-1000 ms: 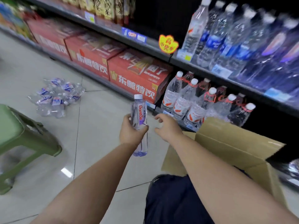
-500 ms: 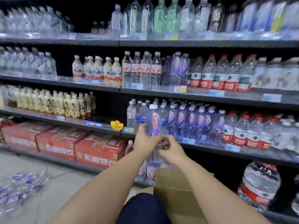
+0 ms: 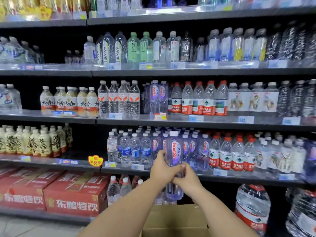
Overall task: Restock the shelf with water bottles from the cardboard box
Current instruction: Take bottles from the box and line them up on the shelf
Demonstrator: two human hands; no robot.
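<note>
A clear, purple-tinted Ganten water bottle [image 3: 174,151] with a white cap stands upright in front of the shelf. My left hand [image 3: 162,170] grips its middle from the left. My right hand [image 3: 187,178] holds its lower part from the right, thumb across the front. Behind it, the shelf [image 3: 230,179] carries rows of the same Ganten bottles [image 3: 195,147]. The cardboard box [image 3: 176,219] sits below my arms at the bottom edge; its inside is hidden.
Red-label water bottles [image 3: 227,154] stand right of the Ganten rows, blue-label ones [image 3: 135,149] to the left. Red drink cartons [image 3: 51,190] fill the bottom shelf on the left. A large water jug [image 3: 253,207] sits at lower right. More Ganten bottles [image 3: 158,96] stand one shelf up.
My view has swung up from the floor to face the shelves. Both hands have raised the bottle toward the Ganten rows, and my right hand has closed onto it.
</note>
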